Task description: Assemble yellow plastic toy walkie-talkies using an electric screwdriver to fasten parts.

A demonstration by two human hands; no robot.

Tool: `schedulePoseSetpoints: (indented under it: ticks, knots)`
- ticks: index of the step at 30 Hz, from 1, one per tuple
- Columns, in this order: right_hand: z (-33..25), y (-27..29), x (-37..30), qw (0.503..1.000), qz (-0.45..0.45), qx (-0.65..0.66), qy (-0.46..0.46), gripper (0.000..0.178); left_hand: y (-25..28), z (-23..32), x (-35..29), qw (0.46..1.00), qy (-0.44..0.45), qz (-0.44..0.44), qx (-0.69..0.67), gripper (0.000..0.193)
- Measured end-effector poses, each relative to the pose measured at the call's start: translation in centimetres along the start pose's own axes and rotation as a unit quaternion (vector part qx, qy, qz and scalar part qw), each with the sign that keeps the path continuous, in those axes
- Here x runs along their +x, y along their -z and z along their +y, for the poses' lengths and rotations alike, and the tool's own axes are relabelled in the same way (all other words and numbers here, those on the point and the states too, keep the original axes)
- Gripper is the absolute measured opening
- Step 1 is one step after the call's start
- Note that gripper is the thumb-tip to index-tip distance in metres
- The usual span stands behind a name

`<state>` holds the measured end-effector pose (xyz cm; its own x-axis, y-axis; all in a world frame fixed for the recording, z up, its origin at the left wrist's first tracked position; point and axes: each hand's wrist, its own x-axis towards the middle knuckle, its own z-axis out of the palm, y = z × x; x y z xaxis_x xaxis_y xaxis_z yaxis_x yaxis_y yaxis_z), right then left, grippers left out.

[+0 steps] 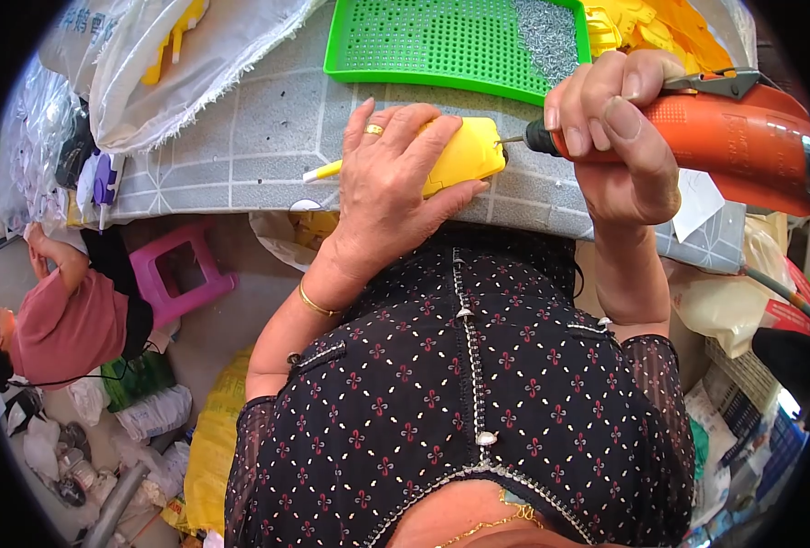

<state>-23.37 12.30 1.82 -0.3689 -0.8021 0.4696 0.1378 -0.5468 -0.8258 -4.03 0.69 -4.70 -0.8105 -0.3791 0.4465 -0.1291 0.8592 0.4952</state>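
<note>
My left hand (pixel 388 187) presses down on a flat yellow plastic part (pixel 467 152) near the front edge of the grey patterned table (pixel 240 146); a thin yellow-and-white stick pokes out from under the hand to the left. My right hand (pixel 617 137) grips an orange electric screwdriver (pixel 743 137). Its thin bit touches the right end of the yellow part.
A green perforated tray (pixel 423 41) with a heap of small screws (pixel 546 32) lies behind the part. Yellow plastic pieces (pixel 647 23) are piled at the back right, white bags (pixel 163 64) at the back left. A pink stool (pixel 181 269) and a seated person (pixel 67 315) are at the left.
</note>
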Motion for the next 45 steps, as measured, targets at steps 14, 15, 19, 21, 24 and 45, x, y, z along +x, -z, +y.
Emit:
schedulePoseSetpoints:
  ticks: [14, 15, 19, 21, 24, 45]
  knots:
    - [-1.8, -0.2, 1.0, 0.996, -0.08, 0.041, 0.024, 0.018, 0.8, 1.3, 2.1, 0.999, -0.027, 0.026, 0.017, 0.041]
    - [-1.9, -0.4, 1.0, 0.995, -0.087, 0.048, 0.021, 0.017, 0.7, 1.4, 2.2, 0.999, -0.022, 0.03, 0.002, 0.036]
    - [-2.6, -0.7, 1.2, 0.992, -0.1, 0.072, 0.014, 0.017, 0.6, 1.3, 2.4, 0.998, -0.017, 0.028, -0.047, 0.022]
    - [-3.2, -0.7, 1.2, 0.993, -0.097, 0.064, 0.016, 0.016, 0.6, 1.4, 2.7, 0.997, -0.023, 0.029, -0.069, 0.019]
    - [-3.2, -0.8, 1.2, 0.993, -0.097, 0.068, 0.016, 0.016, 0.7, 1.3, 2.6, 0.995, -0.027, 0.035, -0.088, 0.016]
    - [-2.7, -1.2, 1.3, 0.992, -0.114, 0.049, 0.016, 0.017, 1.0, 1.4, 2.7, 0.996, -0.042, 0.041, -0.061, 0.017]
